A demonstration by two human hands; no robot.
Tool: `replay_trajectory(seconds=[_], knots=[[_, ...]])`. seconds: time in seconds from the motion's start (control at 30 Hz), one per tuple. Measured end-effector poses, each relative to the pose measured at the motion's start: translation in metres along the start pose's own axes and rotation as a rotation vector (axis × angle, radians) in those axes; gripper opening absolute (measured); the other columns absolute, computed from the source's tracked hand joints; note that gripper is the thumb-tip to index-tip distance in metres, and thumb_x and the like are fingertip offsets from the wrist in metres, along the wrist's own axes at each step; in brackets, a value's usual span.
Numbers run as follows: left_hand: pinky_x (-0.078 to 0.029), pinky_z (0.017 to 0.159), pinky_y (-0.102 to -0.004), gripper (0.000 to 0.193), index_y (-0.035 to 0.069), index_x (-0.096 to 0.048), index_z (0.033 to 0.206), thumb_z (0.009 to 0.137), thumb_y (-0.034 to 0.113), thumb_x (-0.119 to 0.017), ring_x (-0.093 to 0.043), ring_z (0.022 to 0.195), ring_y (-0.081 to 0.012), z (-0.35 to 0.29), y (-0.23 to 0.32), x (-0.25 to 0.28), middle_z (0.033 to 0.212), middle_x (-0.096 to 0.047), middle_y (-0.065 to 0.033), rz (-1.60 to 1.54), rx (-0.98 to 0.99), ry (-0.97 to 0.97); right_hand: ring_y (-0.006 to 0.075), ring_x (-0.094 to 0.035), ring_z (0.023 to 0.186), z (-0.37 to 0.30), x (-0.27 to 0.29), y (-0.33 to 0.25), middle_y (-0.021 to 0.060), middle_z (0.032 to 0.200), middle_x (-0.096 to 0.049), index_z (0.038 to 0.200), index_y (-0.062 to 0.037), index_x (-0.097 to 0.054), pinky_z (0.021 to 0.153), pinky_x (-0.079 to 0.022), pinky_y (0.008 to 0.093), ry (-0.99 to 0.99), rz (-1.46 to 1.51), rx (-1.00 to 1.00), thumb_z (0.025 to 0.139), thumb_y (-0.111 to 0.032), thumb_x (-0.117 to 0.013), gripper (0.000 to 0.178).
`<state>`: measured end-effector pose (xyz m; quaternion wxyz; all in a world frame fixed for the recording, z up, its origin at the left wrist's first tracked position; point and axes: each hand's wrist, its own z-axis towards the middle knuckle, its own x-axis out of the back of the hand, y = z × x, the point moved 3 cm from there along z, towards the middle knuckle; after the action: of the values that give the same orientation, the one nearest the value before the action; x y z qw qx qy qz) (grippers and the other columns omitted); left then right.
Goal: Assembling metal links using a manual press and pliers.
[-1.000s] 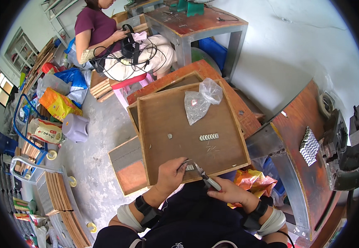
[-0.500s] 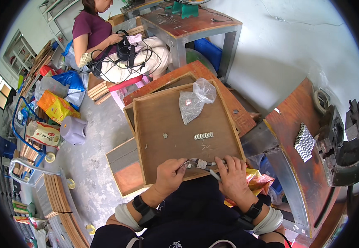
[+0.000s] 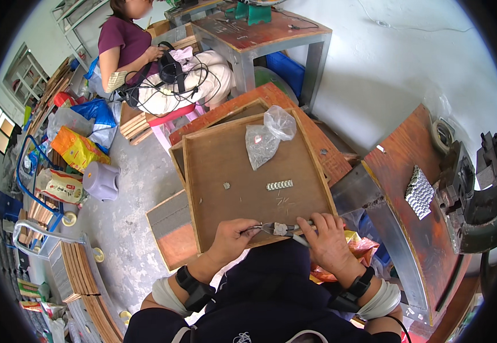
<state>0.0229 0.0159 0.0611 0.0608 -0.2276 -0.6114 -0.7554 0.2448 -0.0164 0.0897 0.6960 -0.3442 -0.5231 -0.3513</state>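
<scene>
My right hand (image 3: 327, 243) is closed round the grey handles of a pair of pliers (image 3: 281, 229) above the near edge of a shallow wooden tray (image 3: 220, 157). At the jaws, my left hand (image 3: 231, 237) pinches something small between thumb and finger; it is too small to make out. Beyond the pliers, a short row of small silvery metal pieces (image 3: 280, 184) lies in the tray. One small loose piece (image 3: 226, 186) sits to its left. Toward the tray's far side rests a clear plastic bag (image 3: 263, 148) with small things inside.
On the reddish bench (image 3: 394, 154) at right lies a slab of silvery metal pieces (image 3: 419, 192), beside a dark machine (image 3: 466, 197). A seated person (image 3: 131, 51) with black cables in the lap is at far left. A lilac stool (image 3: 101, 180) stands on the floor.
The view has shifted slightly. Both hands stay at the near edge of the tray, with the pliers turned a little between them. The row and the bag lie as before.
</scene>
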Motion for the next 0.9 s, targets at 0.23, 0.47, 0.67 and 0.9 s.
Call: replay_trajectory(seconds=[0.23, 0.47, 0.67, 0.9], knots=[[-0.048, 0.062, -0.0257, 0.013, -0.001, -0.065, 0.091, 0.079, 0.003, -0.066, -0.061, 0.067, -0.0154, 0.001, -0.003, 0.001, 0.077, -0.065, -0.0117, -0.061, 0.083, -0.137, 0.0281, -0.048, 0.097, -0.003, -0.005, 0.007, 0.0122, 0.103, -0.048, 0.119, -0.0093, -0.052, 0.084, -0.037, 0.0414, -0.035, -0.038, 0.060, 0.073, -0.011, -0.055, 0.046], [-0.046, 0.060, -0.0218, 0.012, 0.000, -0.066, 0.093, 0.082, 0.004, -0.065, -0.056, 0.065, -0.0075, 0.001, -0.006, -0.002, 0.074, -0.064, -0.0027, -0.231, 0.341, -0.190, 0.0321, -0.052, 0.094, -0.012, -0.026, 0.010, 0.0155, 0.099, -0.050, 0.118, -0.0068, -0.050, 0.079, -0.042, 0.0404, -0.124, 0.353, -0.055, 0.070, -0.008, -0.065, 0.050], [-0.046, 0.058, -0.0209, 0.013, -0.002, -0.064, 0.094, 0.084, 0.005, -0.063, -0.055, 0.064, -0.0070, -0.011, -0.021, -0.011, 0.073, -0.061, -0.0013, -0.484, 0.514, -0.108, 0.0351, -0.053, 0.095, -0.014, -0.028, 0.026, 0.0189, 0.103, -0.050, 0.121, -0.0040, -0.047, 0.081, -0.044, 0.0399, -0.015, 0.735, -0.322, 0.069, -0.007, -0.071, 0.058], [-0.046, 0.058, -0.0199, 0.016, -0.001, -0.061, 0.101, 0.087, 0.007, -0.060, -0.052, 0.063, -0.0057, -0.003, -0.018, -0.015, 0.074, -0.059, 0.0005, -0.598, 0.507, -0.152, 0.0338, -0.050, 0.098, -0.020, -0.025, 0.013, 0.0175, 0.104, -0.050, 0.126, -0.0052, -0.043, 0.083, -0.042, 0.0403, -0.155, 0.642, -0.151, 0.075, -0.012, -0.068, 0.057]])
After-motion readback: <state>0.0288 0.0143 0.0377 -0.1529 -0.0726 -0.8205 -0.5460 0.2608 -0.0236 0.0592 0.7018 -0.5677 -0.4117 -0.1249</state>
